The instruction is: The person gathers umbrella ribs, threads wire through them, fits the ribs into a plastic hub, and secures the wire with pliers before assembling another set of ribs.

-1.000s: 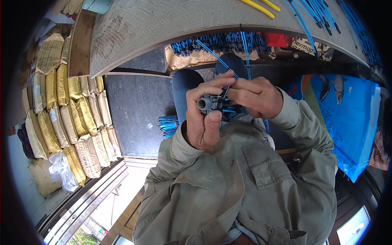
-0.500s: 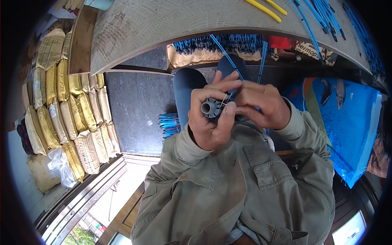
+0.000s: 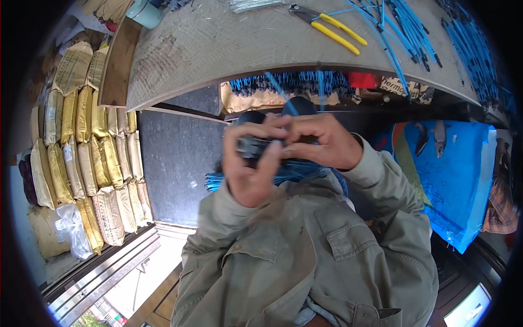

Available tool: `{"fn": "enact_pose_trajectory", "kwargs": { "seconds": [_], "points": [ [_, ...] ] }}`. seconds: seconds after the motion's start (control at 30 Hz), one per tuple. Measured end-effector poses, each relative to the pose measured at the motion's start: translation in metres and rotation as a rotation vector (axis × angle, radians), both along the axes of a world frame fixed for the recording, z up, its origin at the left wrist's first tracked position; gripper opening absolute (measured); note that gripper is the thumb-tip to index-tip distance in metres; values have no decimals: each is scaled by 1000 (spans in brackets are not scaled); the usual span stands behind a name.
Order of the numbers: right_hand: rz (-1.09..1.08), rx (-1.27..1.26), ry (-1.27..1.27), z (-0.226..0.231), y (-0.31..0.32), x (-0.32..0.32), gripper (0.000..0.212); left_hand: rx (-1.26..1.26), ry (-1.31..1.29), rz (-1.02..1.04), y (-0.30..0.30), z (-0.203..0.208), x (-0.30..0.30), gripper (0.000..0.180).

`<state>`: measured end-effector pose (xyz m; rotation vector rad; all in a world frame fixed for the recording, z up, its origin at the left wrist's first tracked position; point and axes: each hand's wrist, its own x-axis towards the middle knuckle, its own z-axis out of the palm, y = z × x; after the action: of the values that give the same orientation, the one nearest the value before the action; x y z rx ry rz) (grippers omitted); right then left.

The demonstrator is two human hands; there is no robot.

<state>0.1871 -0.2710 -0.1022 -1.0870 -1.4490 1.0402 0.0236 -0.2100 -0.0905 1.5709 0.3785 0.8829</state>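
Note:
My left hand (image 3: 242,177) is closed around a dark grey, hollow round plastic part (image 3: 249,146), blurred by motion. My right hand (image 3: 332,143) meets its fingertips just above the lap, thumb and forefinger pinched together. What sits in that pinch is too smeared to make out. Thin blue rods (image 3: 281,94) stick up past the hands toward the table; which fingers hold them is unclear. A bundle of blue rods (image 3: 297,171) lies behind the hands, close to my jacket.
On the curved grey table (image 3: 207,49) are yellow-handled pliers (image 3: 340,37), pale thin wires (image 3: 255,5), loose blue rods (image 3: 406,32) and a light-green cup (image 3: 144,13). More dark-tipped rods (image 3: 289,83) fill a space under it. Stacked sacks (image 3: 81,120) stand left, a blue covered block (image 3: 457,174) right.
Both hands have shifted left together with the grey part, and the rods have swung with them. The view has tilted up, showing the pliers whole and more of the table.

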Motion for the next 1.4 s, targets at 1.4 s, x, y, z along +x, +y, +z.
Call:
{"fn": "enact_pose_trajectory", "kwargs": {
  "seconds": [1.4],
  "points": [
    [-831,1114,-1538,1,53,-24,22,194,227,13,41,7,-88,26]
  ]
}}
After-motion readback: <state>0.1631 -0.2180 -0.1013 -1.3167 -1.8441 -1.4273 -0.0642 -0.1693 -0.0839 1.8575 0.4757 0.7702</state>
